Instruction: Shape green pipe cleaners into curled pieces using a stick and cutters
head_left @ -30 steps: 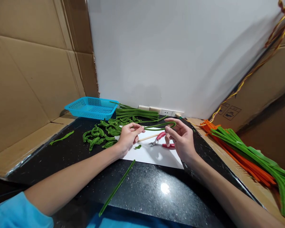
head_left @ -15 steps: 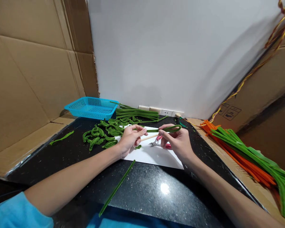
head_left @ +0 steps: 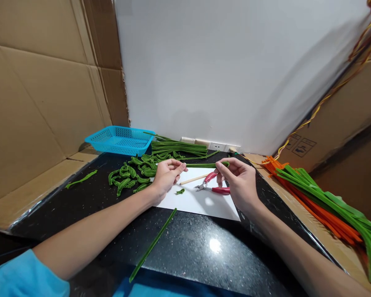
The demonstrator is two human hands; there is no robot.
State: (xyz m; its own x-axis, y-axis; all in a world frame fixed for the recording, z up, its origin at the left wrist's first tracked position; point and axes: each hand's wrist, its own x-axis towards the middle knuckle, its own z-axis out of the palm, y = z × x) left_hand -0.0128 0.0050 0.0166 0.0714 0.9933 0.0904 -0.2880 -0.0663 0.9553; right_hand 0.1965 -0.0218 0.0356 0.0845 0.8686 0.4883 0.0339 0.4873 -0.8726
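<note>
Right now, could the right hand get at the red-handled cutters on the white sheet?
Probably yes. The right hand hovers just above the cutters, with nothing between them, but it is pinching one end of a folded green pipe cleaner and would have to let go first.

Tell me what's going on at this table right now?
A person holds a green pipe cleaner folded flat between both hands: the left hand pinches one end, the right hand the other, above a white sheet on the black table. Red-handled cutters and a wooden stick lie on the sheet. A pile of bent green pieces sits to the left, near a blue basket. A straight green stem lies nearer the person.
</note>
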